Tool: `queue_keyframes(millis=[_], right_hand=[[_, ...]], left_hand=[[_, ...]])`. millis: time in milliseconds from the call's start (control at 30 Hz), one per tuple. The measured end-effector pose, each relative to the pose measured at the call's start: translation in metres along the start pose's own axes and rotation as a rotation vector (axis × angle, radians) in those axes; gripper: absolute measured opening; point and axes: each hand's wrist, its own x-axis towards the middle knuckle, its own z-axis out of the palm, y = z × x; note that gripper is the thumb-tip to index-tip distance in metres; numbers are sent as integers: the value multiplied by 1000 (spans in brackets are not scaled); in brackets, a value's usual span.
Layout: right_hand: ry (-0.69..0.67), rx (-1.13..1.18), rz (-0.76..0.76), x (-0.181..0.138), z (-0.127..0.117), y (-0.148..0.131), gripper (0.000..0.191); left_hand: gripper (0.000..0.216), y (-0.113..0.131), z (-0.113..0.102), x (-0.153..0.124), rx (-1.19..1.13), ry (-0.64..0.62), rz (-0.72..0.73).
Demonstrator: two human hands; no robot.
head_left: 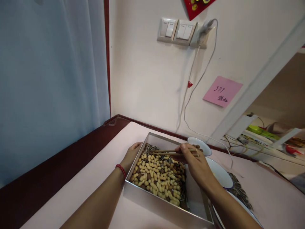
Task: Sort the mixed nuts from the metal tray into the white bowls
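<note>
A silvery open box [166,205] on the table holds many unshelled peanuts [154,175]. Striped sunflower seeds [150,148] show at its far corner, and brown pieces lie partly under the peanuts. My left hand [133,155], below a red bead bracelet, grips the box's left side; some of its fingers are hidden by the wall. Over the far right part of the box, my right hand [194,160] is closed around a pair of wooden chopsticks [164,154]. Their tips point left, low over the seeds; whether they pinch anything I cannot tell.
Right of the box stand a small white plate [206,150] with brown pieces, a larger white plate [222,173] and another dish [247,208] partly behind my forearm. Sunflower seeds [239,190] lie beside them. A white cable [202,74] hangs down the wall onto the table.
</note>
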Motion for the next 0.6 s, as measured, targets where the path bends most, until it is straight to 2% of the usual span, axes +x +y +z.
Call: queue_keyframes(millis=[200, 367, 600], right_hand=[[-10, 8, 12, 6, 7, 8, 37], [17, 34, 12, 5, 9, 4, 42], [113, 72, -5, -5, -4, -7, 47]], left_hand=[[33, 0, -2, -1, -2, -19, -7], [33, 0, -1, -3, -19, -11, -23], [32, 1, 0, -3, -40, -7, -11]])
